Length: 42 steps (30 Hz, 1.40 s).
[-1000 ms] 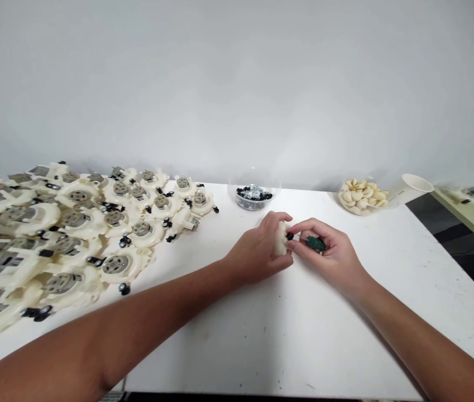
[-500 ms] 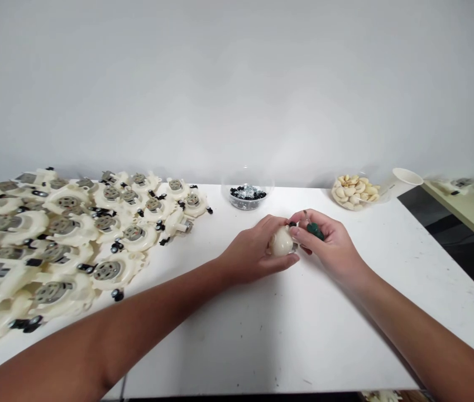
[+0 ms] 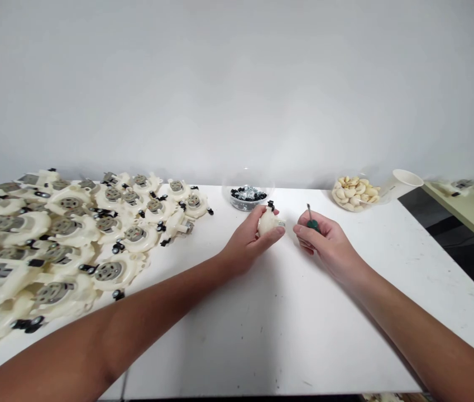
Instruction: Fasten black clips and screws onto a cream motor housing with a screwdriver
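My left hand (image 3: 252, 237) is closed around a cream plastic housing (image 3: 267, 223), which has a small black piece (image 3: 271, 205) on top. It looks like the motor units lying to the left. A short gap away, my right hand (image 3: 322, 237) grips a screwdriver by its dark green handle (image 3: 312, 225), with the thin metal shaft pointing up. Fingers hide part of the housing and most of the handle.
Many cream motor units (image 3: 136, 234) cover the left of the white table (image 3: 228, 335). At the back stands a clear round bowl (image 3: 243, 205) of black and silvery small parts. Pistachio-like nuts (image 3: 356, 192) sit in a clear container, beside a white paper cup (image 3: 406, 180).
My hands have come apart. The left hand has shifted left with the housing and turned it, so the black piece now points up. The screwdriver's shaft has moved away from the housing.
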{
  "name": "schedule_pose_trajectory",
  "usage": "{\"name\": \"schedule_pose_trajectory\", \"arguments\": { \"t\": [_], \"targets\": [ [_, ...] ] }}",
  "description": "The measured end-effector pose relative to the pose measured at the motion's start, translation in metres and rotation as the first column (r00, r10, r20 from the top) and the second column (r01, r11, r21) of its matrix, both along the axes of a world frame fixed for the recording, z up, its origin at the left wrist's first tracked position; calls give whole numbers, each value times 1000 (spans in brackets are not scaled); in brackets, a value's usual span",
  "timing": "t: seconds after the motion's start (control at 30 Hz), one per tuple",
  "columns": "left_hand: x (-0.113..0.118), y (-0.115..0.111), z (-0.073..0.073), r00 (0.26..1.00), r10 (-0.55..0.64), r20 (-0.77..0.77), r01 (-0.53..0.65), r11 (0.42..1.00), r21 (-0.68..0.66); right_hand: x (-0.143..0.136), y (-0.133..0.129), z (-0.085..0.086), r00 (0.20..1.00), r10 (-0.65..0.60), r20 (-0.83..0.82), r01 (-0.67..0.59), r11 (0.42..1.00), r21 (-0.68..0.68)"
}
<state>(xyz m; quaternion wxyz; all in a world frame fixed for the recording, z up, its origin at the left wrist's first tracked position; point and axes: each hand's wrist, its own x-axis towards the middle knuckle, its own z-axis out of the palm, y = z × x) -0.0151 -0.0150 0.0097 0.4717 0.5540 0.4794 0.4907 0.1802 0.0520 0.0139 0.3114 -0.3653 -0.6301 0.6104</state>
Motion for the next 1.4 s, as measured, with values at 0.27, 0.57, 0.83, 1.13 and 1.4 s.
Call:
{"name": "schedule_pose_trajectory", "arguments": {
  "t": [0.27, 0.57, 0.83, 1.13, 1.4],
  "targets": [
    [0, -1, 3, 993, -24, -114, 31, 998, 61, -2, -8, 5, 992, -55, 115, 18, 953, 303],
    [-4, 1, -8, 960, -41, -277, 73, 992, 106, 4, -10, 2, 982, -124, 141, 46, 887, 459],
    [-4, -1, 1, 924, 5, -383, 68, 982, 177, 3, -9, 3, 983, -143, 112, 75, 881, 467],
    [-5, -4, 9, 925, 3, -379, 56, 988, 145, 1, -7, 4, 986, -127, 112, 69, 904, 421],
    [-7, 1, -7, 970, 92, -225, -73, 993, 92, -1, -2, -3, 999, -47, -10, 48, 985, 165]
  ]
}}
